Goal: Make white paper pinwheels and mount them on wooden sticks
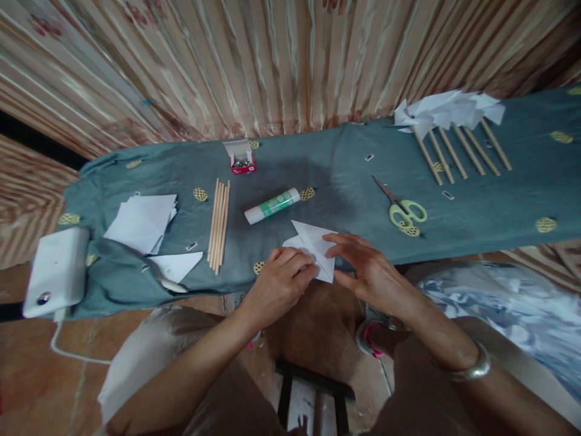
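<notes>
A folded white paper (314, 241) lies at the near edge of the teal cloth-covered board (481, 206). My left hand (281, 284) presses down on the paper's left part with curled fingers. My right hand (367, 269) holds the paper's right side, fingers bent over its upper fold and thumb at its lower corner. A glue stick (271, 206) lies just beyond the paper. Green-handled scissors (403, 209) lie to the right.
Wooden sticks (218, 223) lie left of the glue, with a stack of white paper squares (143, 223) and a paper triangle (178, 265) further left. A small red box (241, 158) sits at the back. Finished paper pinwheels on sticks (454, 130) lie far right. A white device (57, 271) rests at the left end.
</notes>
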Tool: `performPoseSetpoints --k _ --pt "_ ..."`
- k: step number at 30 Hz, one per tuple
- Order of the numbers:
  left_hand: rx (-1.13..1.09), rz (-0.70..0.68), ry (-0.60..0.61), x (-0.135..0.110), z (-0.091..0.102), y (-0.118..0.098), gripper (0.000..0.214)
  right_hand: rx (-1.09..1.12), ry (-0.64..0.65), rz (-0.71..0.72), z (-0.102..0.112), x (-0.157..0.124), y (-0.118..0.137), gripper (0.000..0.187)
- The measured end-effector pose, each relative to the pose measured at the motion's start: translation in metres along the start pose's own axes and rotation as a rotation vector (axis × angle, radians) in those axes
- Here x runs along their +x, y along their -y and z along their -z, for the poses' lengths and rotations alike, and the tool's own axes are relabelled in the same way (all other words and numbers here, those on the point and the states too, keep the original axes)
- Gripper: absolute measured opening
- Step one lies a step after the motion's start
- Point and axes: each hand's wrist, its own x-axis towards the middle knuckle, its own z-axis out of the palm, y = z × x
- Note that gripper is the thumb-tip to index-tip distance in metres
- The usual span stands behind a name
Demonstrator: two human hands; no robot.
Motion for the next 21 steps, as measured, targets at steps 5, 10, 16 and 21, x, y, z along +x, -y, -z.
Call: performPoseSetpoints --k 5,10,16,21 --pt "0.014 -0.005 -0.046 0.002 0.003 0.004 0.013 0.017 -0.044 -0.005 0.006 0.001 0.009 0.01" --pt "0.022 -0.006 -0.109 0.007 0.005 0.013 0.013 -0.012 -0.054 -0.004 0.005 0.001 0.011 0.01" --pt "0.063 0.008 -0.089 0.006 0.004 0.015 0.013 -0.1 -0.05 0.042 -0.005 0.003 0.003 0.021" --pt "0.06 0.002 -0.052 0.005 0.006 0.013 0.012 -0.1 -0.087 0.046 -0.006 0.008 0.005 0.009"
